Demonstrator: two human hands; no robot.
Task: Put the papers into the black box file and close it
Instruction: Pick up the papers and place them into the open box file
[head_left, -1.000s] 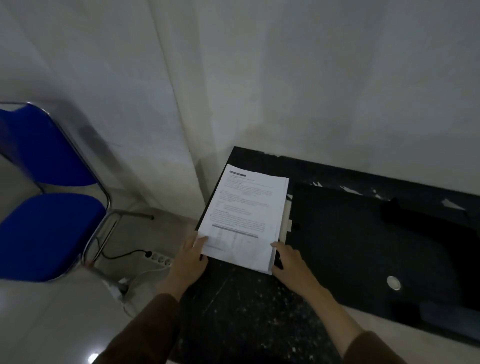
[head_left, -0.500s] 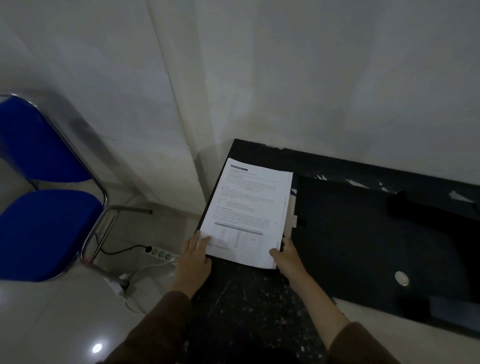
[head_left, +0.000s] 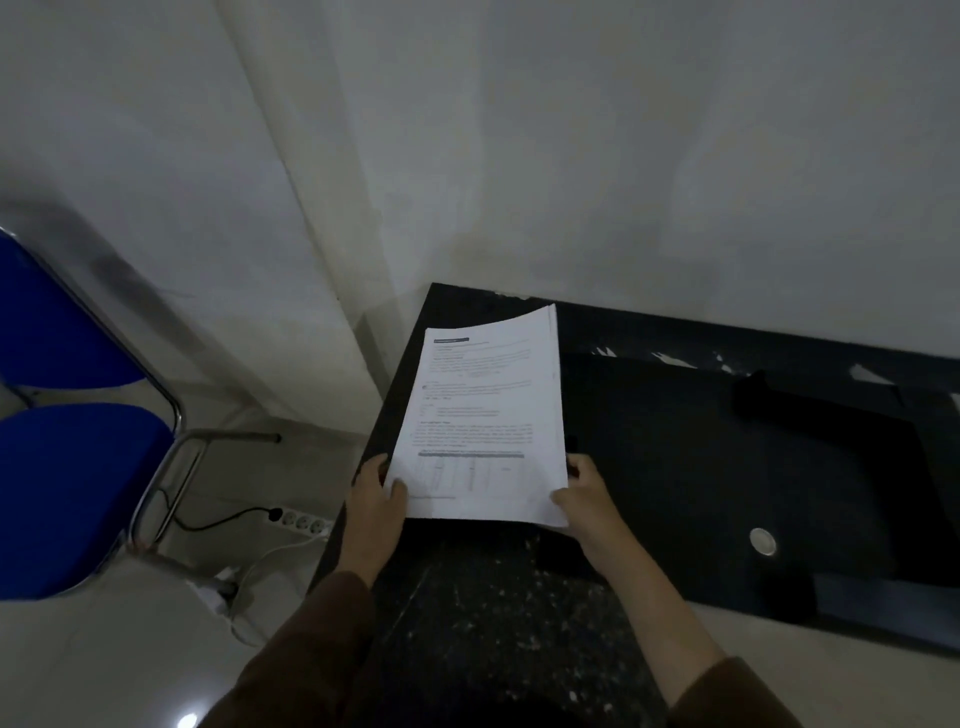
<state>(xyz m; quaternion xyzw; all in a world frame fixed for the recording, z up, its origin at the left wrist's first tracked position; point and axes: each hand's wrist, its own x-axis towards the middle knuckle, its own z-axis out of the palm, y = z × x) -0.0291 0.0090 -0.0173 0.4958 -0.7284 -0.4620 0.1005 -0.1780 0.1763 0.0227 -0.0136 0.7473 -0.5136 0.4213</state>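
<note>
A thick stack of white printed papers (head_left: 483, 415) is lifted off the black table, its far end tilted up. My left hand (head_left: 375, 501) grips its near left corner and my right hand (head_left: 589, 496) grips its near right corner. The black box file (head_left: 727, 467) lies flat on the table just right of the papers, with a round metal ring (head_left: 762, 542) on its near part. In this dim light I cannot tell whether the file is open.
The black speckled table (head_left: 493, 597) stands against a white wall. A blue chair with a chrome frame (head_left: 78, 467) stands on the floor at the left. A white power strip (head_left: 304, 521) and cables lie on the floor between chair and table.
Both hands have taken hold of the papers' near corners and raised the stack from the table. The stack has swung a little to the right, toward the box file.
</note>
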